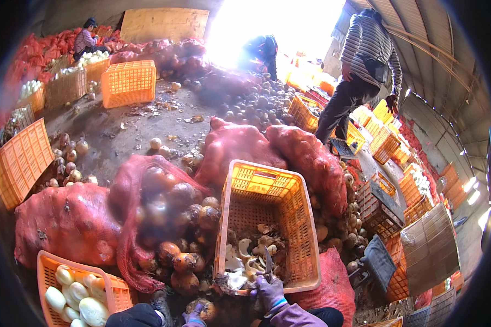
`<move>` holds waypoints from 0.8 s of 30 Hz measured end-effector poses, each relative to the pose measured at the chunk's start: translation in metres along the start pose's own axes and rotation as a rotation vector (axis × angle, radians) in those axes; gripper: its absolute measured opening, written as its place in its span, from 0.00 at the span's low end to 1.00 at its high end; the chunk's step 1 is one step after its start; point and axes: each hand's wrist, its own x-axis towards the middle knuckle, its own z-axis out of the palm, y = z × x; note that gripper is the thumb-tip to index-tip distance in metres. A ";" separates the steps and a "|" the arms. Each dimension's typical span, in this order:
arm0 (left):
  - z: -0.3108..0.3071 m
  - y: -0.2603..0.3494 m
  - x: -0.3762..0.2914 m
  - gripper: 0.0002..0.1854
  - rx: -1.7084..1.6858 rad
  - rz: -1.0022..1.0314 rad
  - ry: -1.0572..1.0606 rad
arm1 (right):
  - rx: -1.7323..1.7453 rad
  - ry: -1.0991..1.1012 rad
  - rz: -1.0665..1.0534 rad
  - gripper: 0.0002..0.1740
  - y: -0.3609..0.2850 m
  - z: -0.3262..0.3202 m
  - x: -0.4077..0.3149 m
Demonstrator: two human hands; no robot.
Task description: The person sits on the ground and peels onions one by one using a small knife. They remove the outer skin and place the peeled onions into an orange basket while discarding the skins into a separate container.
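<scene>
My right hand, in a purple glove, grips a small knife with its blade pointing up, over the near rim of an orange plastic crate. Onion peelings and pale cut scraps lie on that crate's floor. Low in the picture, my left hand, also gloved, has its fingers against an unpeeled onion and holds it. Brown onions spill from an open red mesh sack between the crates. At lower left, another orange crate contains peeled white onions.
Full red mesh sacks lie around me. An orange crate is tipped at left; another stands farther back. One person stands at right, another bends near the bright doorway, and a third sits far left.
</scene>
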 end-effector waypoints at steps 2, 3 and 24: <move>0.004 0.000 -0.002 0.42 0.020 -0.025 0.006 | 0.039 -0.005 0.011 0.10 -0.014 0.005 -0.009; 0.004 0.000 -0.003 0.41 0.021 -0.029 0.012 | 0.062 -0.007 0.014 0.10 -0.018 0.006 -0.012; 0.012 0.045 0.002 0.36 0.022 0.088 -0.048 | 0.137 0.074 0.034 0.07 -0.018 0.012 -0.015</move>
